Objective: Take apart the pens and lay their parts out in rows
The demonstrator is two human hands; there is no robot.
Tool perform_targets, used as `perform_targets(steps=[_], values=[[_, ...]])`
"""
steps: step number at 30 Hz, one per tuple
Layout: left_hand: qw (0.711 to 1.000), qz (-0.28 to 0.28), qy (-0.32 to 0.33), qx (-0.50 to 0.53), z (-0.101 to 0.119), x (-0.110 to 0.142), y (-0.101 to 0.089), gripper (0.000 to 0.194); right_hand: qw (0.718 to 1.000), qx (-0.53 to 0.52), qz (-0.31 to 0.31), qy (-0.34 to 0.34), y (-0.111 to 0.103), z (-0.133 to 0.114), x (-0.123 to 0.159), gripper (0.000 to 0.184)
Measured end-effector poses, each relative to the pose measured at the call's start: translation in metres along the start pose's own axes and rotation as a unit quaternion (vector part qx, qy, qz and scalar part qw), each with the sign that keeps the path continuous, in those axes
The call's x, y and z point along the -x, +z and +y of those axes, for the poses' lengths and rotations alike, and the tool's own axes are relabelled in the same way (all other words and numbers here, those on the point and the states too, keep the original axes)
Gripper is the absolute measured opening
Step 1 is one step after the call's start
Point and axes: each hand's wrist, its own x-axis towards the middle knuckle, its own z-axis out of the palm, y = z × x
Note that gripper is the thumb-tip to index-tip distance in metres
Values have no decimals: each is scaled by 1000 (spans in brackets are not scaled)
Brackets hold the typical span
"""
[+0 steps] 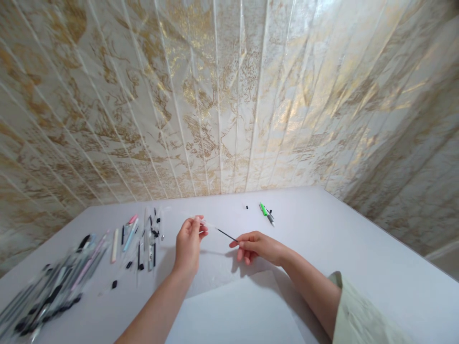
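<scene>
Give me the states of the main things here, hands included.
Thin rod: held aslant.
Left hand: pinching the rod's clear end.
Right hand: pinching its dark end.
Paper: lying, partly out of frame.
Green piece: lying down.
Pen pile: heaped, blurred.
Small black piece: lying loose.

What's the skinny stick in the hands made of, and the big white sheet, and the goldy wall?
Skinny stick: probably smooth plastic, black along one part and see-through along another.
White sheet: likely paper, matte, because it looks thin and doesn't shine.
Goldy wall: a glossy covering, maybe plastic or fabric; its gold patches glint and it's creased.
</scene>
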Motion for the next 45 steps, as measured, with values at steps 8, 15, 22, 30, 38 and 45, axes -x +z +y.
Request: perform_targets(steps=[8,15,22,30,38,45], values=[[997,0,-3,-80,-27,-4,-5,37,811,437,382,70,-46,-19,-7,20],[992,-34,3,-122,-25,-1,-4,38,730,532,399,159,-50,-26,-45,18],[990,-47,-16,-131,-25,-2,-4,36,720,559,382,150,-46,-16,-50,20],[989,-75,-12,-126,-22,1,-1,33,751,548,360,70,-15,-36,-28,22],[985,-129,-35,-108,-25,12,6,33,876,412,223,-114,59,-19,-14,12],[981,-161,-25,-107,-27,14,8,34,867,417,249,-116,61,-8,-19,14]])
